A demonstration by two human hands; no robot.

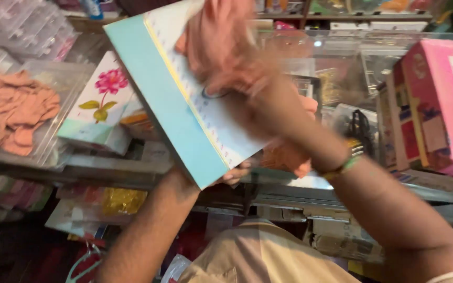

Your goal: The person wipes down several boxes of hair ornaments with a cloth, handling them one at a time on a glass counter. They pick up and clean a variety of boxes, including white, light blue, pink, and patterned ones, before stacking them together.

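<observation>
Left hand (232, 175) under a tilted pale-blue box (176, 99), blurred right hand (247, 89) on peach cloth (221, 36).

- left forearm comes up from lower left, wrist bent back; left hand (232, 175) is mostly hidden, only fingertips (235, 177) show, curled up from underneath in a supporting grip.
- right arm reaches in from lower right, forearm angled up and left, banded wrist roughly mid-frame.
- right hand (258, 99) is motion-blurred, palm down, fingers pointing up-left; can't tell whether it's clenched.
</observation>
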